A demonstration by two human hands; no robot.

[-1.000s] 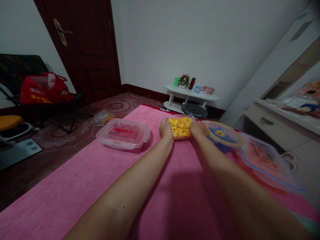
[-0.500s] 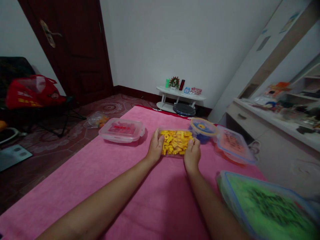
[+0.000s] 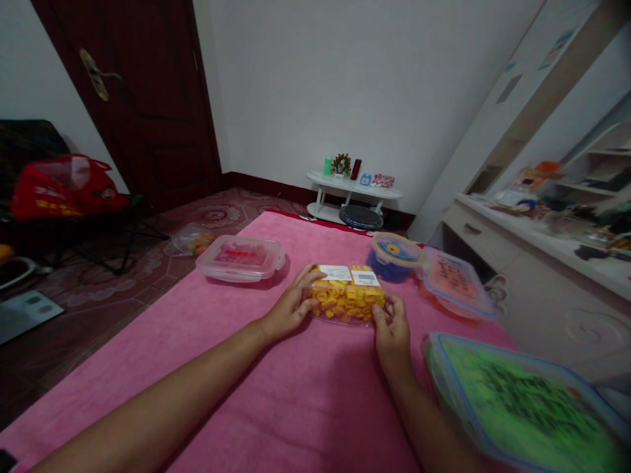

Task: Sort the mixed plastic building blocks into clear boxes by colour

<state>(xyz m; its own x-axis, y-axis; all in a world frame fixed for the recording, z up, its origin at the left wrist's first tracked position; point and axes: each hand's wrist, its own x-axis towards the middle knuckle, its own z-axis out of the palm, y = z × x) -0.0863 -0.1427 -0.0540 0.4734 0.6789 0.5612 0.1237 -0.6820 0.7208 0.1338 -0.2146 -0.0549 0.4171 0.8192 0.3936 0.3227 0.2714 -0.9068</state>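
A clear plastic box of yellow toy bricks is between my hands over the pink cloth. White printed labels show on its top. My left hand grips the box's left end, fingers over the upper edge and thumb on the near side. At the right end my right hand grips it, its thumb on the near corner. Whether the box's base touches the cloth I cannot tell. Just behind its right end stands a round tub with blue contents.
A lidded box with red contents lies left. To the right are a box with orange contents and a large box with green contents. A low white stand is beyond the cloth; a white cabinet borders the right.
The box of yellow bricks has turned in my hands and come slightly nearer, so white labels now show on top. My left hand's fingers have shifted to its upper edge.
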